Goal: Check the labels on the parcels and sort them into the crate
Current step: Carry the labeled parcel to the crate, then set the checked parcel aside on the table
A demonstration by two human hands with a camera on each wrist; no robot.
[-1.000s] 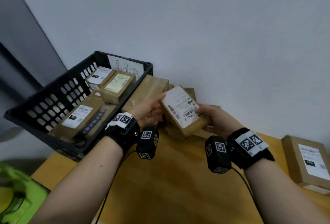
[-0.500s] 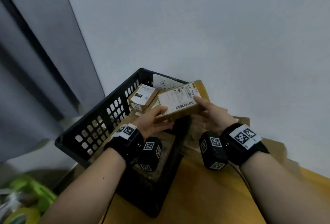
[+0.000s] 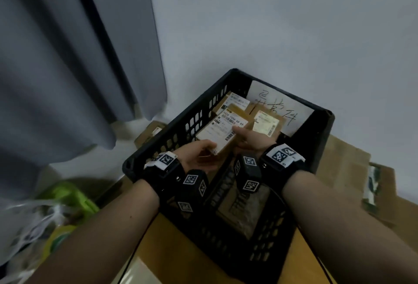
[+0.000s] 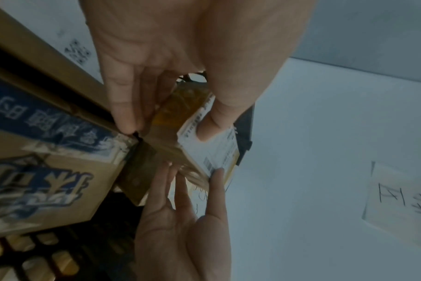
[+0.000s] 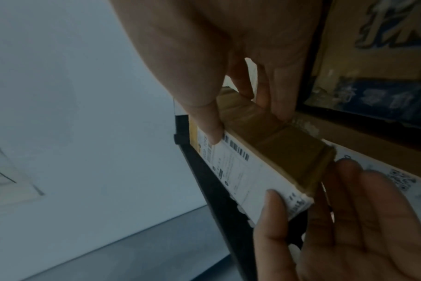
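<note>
A small cardboard parcel (image 3: 222, 128) with a white barcode label hangs inside the black crate (image 3: 321, 125), above the parcels lying there. Both hands hold it. My left hand (image 3: 208, 147) grips its near left corner, thumb on the label (image 4: 213, 148) and fingers underneath. At the parcel's right edge my right hand (image 3: 239, 132) pinches it, with the thumb on the label (image 5: 238, 171) and the fingers on the brown side (image 5: 272, 140). In the crate lie a parcel with a shiny label (image 3: 265, 123), another at the back (image 3: 237, 101) and a large printed box (image 3: 239, 197).
A handwritten paper sign (image 3: 280, 107) leans on the crate's far wall. The crate stands on a wooden table (image 3: 181, 252) against a white wall. More cardboard parcels (image 3: 346, 166) lie right of the crate. A grey curtain (image 3: 67, 68) and a green object (image 3: 67, 195) are at left.
Both hands carried the labelled parcel left from the pile on the table to over the crate and lowered it inside. The head view swung left with it.
</note>
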